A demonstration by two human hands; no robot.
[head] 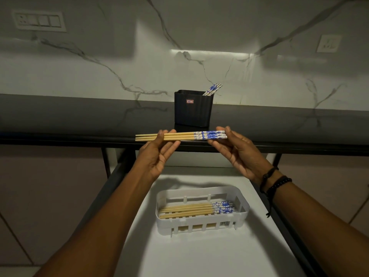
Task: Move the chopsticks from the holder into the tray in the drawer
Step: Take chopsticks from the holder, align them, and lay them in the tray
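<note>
Some chopsticks (189, 210) lie in the tray (245, 211), the left hand (157, 156) and right hand (237, 154) pinch another bundle (185, 136) above it, and a few stand in the holder (192, 111).

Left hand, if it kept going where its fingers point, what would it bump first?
The left hand, holding the chopsticks, points up and forward. It would likely meet the dark counter edge first, or the black holder if it passes above; depth is unclear.

The holder (192, 110) stands on the counter (79, 116), leaning chopsticks (212, 89) in its right corner. Before it, the left hand (157, 154) and right hand (239, 150) hold a chopstick bundle (185, 135) crosswise above the drawer (199, 256), where the tray (199, 222) contains more chopsticks (191, 209).
</note>
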